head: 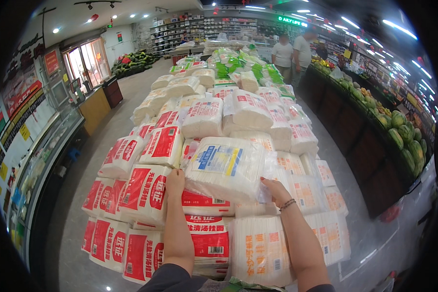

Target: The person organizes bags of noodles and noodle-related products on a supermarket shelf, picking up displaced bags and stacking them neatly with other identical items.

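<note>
A large clear-plastic pack of dried noodles with a blue and yellow label (228, 168) lies on the stack before me, slightly tilted. My right hand (275, 191), with a dark beaded bracelet at the wrist, pinches the loose plastic at its right end. At its left end is my left hand (175, 184), fingers bent against the pack's edge; whether they grip it is hidden. Red-and-white noodle packs (146, 189) are stacked under and beside my left hand. Packs with orange print (264, 248) lie below my right forearm.
Further noodle packs (204, 116) and green-printed bags (233, 62) cover the long display ahead. A dark produce stand with watermelons (405, 131) runs along the right, a glass-fronted display case (40, 146) along the left. Two people (301, 51) stand beyond, at the back right.
</note>
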Motion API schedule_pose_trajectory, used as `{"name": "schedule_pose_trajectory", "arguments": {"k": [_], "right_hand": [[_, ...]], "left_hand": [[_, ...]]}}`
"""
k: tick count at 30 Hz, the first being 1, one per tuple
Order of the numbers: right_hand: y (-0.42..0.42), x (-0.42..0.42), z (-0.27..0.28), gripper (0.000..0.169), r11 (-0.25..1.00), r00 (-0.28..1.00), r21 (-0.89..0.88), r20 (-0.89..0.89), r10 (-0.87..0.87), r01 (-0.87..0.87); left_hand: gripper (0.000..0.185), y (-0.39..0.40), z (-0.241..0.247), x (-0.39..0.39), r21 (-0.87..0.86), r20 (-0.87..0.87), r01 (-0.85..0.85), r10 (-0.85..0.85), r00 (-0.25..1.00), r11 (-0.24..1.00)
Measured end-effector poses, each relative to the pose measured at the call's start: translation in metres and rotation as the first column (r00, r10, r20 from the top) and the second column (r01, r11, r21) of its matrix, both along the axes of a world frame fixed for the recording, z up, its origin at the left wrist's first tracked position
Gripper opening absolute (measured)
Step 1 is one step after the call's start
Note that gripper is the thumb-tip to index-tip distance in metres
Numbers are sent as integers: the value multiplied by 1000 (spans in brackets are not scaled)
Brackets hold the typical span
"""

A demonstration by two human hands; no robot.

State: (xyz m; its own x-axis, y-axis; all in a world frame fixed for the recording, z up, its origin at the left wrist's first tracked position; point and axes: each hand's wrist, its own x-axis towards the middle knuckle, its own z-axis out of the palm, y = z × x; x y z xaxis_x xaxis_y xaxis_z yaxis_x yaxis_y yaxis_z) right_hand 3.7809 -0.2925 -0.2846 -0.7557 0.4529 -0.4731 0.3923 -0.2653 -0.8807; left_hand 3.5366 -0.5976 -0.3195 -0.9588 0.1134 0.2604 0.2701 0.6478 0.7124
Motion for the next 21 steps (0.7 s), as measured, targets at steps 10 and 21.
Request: {"name": "schedule_pose_trajectory", "arguments": {"k": [10,21], "right_hand": [[-7,-3,3,34,996,996,-66,-65,-64,59],[3,-26,-17,38,942,831,151,-527,-180,300]], "left_hand": [[41,-2,-2,1,-193,-159,-67,36,987,979],[42,15,-10,-6,-58,-120,108,-115,986,992]]}}
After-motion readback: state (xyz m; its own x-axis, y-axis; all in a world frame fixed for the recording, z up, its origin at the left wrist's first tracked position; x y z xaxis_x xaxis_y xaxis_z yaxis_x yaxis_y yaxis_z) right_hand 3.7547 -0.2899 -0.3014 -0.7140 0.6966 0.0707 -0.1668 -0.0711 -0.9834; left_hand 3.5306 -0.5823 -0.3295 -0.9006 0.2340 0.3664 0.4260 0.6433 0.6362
